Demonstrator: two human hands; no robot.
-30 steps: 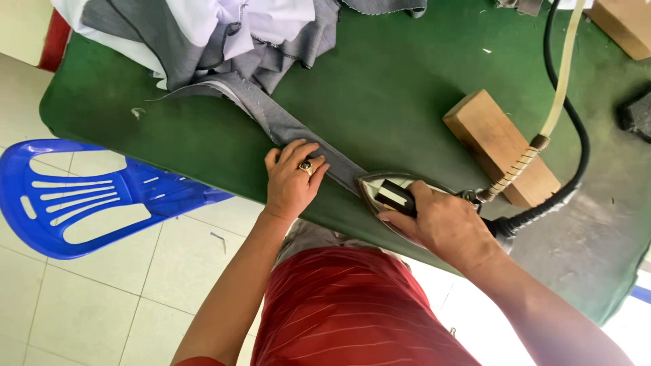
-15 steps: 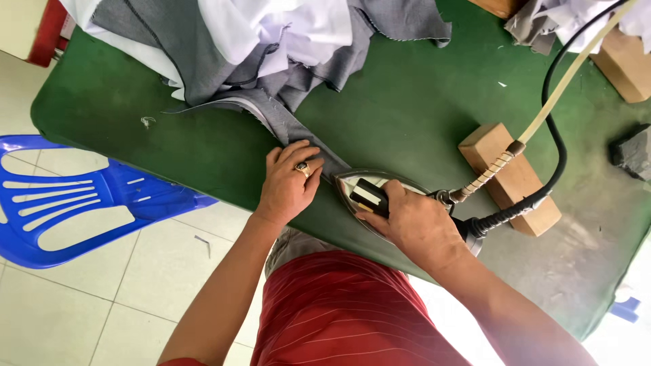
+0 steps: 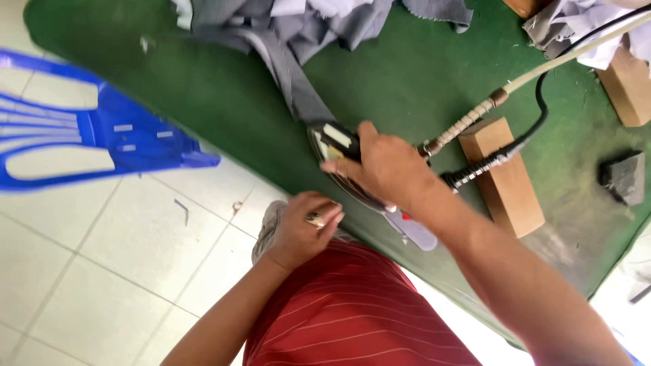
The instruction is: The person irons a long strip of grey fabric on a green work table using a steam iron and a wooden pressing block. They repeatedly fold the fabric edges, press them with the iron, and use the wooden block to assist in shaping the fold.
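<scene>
the right hand sits at mid-frame, its grip clamped around the handle of an iron, which rests on a grey strip of cloth running up toward a heap of grey and white fabric at the top. the left hand is below it, at the near edge of the green surface, fingers curled loosely on nothing visible, a ring on one finger. a pale hose and a black cable lead right, past a wooden block. a blue plastic chair stands at the left.
</scene>
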